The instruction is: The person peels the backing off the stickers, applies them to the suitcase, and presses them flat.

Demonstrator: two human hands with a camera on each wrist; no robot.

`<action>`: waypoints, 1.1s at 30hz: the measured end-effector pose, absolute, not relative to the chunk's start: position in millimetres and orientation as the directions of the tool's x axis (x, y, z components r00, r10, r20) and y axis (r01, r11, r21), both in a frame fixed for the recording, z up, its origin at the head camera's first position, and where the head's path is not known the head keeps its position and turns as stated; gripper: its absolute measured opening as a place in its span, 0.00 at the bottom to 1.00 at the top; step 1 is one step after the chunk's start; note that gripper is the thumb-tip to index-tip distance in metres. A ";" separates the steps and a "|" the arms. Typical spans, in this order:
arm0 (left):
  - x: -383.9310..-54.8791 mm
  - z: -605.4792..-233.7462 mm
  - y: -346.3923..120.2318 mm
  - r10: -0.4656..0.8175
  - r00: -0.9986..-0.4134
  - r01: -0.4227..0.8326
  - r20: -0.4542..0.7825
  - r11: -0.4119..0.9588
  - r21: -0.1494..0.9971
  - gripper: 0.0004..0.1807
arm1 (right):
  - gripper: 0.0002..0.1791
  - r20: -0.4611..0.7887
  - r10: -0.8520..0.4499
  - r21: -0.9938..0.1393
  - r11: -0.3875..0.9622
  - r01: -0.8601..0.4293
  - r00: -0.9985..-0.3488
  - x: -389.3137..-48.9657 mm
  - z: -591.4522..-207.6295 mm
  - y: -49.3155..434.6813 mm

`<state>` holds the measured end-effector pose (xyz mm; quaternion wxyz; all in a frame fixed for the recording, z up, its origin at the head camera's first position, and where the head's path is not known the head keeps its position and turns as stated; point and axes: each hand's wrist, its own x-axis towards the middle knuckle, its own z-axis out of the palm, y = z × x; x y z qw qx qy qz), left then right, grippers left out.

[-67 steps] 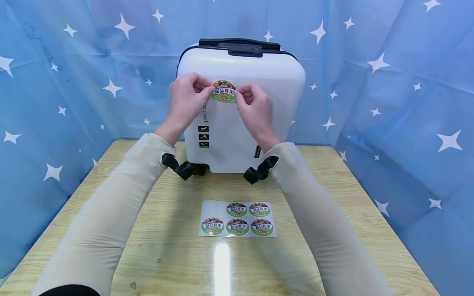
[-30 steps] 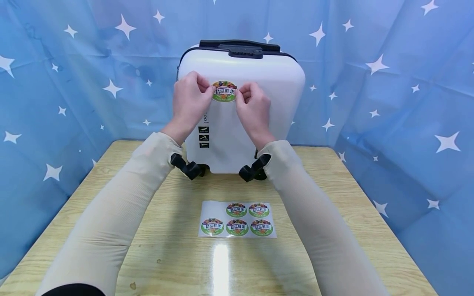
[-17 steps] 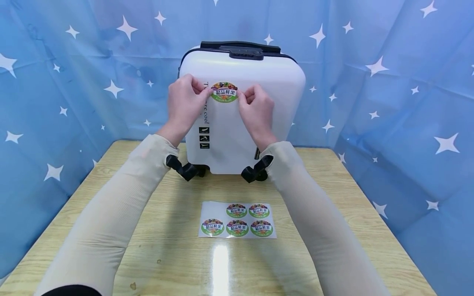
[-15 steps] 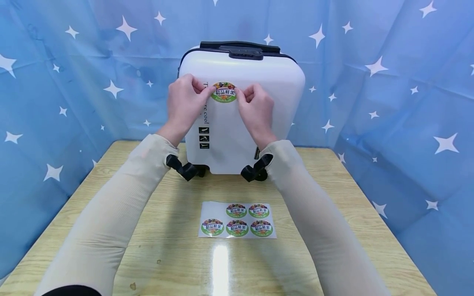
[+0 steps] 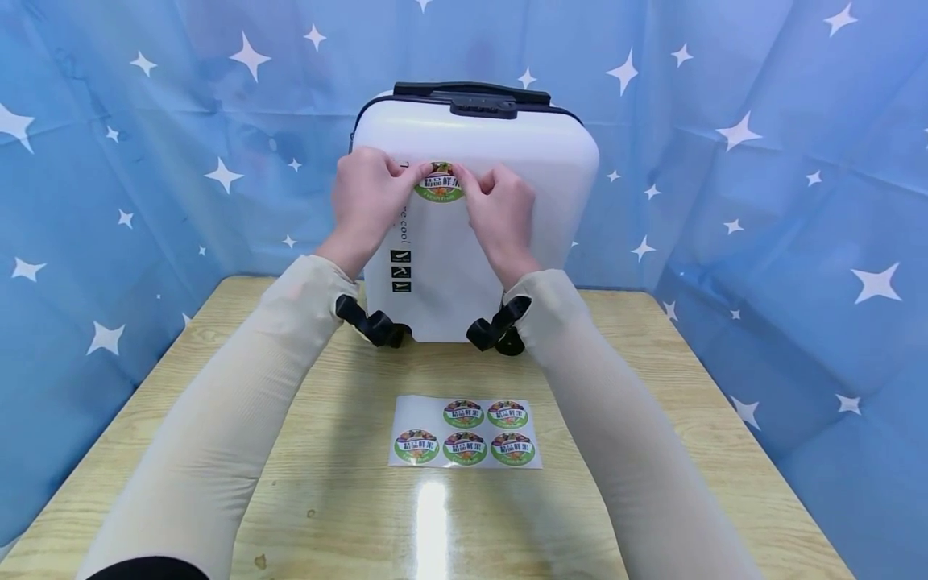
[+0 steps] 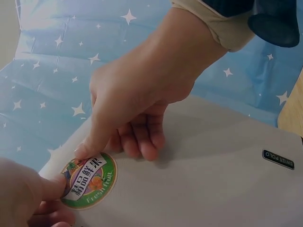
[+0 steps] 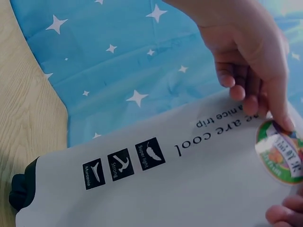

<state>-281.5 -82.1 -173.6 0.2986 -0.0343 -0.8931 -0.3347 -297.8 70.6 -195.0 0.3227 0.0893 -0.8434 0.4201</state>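
Observation:
An oval fruit sticker, green with white lettering, lies against the front of a white suitcase. My left hand rests its thumb on the sticker's upper left edge, and my right hand has its thumb on the upper right edge. In the left wrist view the right hand reaches in from above, its other fingers bent beside the sticker; the left hand shows only partly. The right wrist view shows the left thumb pressing on the sticker, with the right hand cut off below.
A white sheet with several matching stickers lies on the wooden table before the suitcase. Starred blue cloth hangs behind and at both sides. Printed words and black icons mark the suitcase's left side.
Earlier, both hands pinched the sticker at its left and right edges. Now both thumbs have moved inward onto its upper edge and press there, while the sticker stays in about the same place.

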 end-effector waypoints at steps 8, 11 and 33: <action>-282.3 -181.5 -87.1 -0.126 -0.825 0.270 0.550 0.768 0.580 0.28 | 0.21 0.608 0.102 -0.660 0.616 -0.430 -0.787 -297.0 -202.2 75.5; -282.8 -186.1 -88.8 -0.123 -0.832 0.268 0.541 0.764 0.587 0.28 | 0.20 0.604 0.097 -0.666 0.607 -0.434 -0.791 -296.5 -206.0 76.5; -283.0 -201.2 -89.9 -0.131 -0.827 0.290 0.547 0.734 0.614 0.26 | 0.19 0.592 0.079 -0.651 0.633 -0.419 -0.802 -294.8 -224.6 79.9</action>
